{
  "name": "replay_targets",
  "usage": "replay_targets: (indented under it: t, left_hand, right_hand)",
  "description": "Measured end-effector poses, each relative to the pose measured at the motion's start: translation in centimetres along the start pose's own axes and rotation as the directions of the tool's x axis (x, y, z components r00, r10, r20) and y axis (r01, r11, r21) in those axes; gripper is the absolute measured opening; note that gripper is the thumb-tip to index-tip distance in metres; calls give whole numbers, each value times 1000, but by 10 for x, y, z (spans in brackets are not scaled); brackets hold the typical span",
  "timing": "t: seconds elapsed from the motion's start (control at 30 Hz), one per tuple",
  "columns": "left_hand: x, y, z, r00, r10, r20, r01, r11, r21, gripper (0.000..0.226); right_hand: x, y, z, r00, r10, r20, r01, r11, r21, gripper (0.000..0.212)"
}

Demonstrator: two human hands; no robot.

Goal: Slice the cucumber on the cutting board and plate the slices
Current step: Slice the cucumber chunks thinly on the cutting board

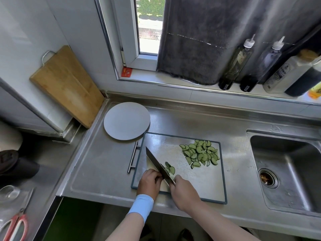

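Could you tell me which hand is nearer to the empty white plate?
Left. The left hand is just below the plate; the right hand, gripping the knife, sits farther right.

Daylight from window (150, 26); edges warped, slight blur throughout.

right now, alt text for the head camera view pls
A right hand slices with a knife beside the left hand on a steel cutting board; a pile of cucumber slices sits at its far right, the plate empty.
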State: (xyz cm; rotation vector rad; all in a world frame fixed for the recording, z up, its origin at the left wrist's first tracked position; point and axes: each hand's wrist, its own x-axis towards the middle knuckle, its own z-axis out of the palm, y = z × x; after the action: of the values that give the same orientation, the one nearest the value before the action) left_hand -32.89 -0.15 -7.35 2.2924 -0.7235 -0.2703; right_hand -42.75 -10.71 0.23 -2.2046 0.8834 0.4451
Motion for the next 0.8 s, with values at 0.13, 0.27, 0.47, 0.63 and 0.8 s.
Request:
replay_targets:
  t: [0.13, 0.27, 0.47, 0.63, 0.8]
  left_hand:
    - [1, 2, -2, 1000, -19, 13, 19, 1000, -2, 8]
    - [2, 4, -4, 1000, -24, 12, 25, 1000, -14, 7]
    - [3, 1, -4, 999, -26, 20, 26, 999, -19, 6]
    - [2, 2, -3, 999, -40, 4, 40, 999, -18, 5]
    - [1, -2, 0, 1000, -29, -3, 29, 1000, -9, 11]
  right_hand:
    - [-8, 3, 0, 1000, 4, -18, -3, 1000, 17, 19]
    - [-16, 7, -1, 1000, -20, -17, 20, 1000, 2, 17]
    - [-20, 11, -1, 999, -34, 1, 34, 998, -56, 15]
    - [-16, 9, 2, 1000, -25, 8, 25, 997, -69, 14]
    - [-5, 4, 7, 999, 14, 30, -12, 998, -68, 14]
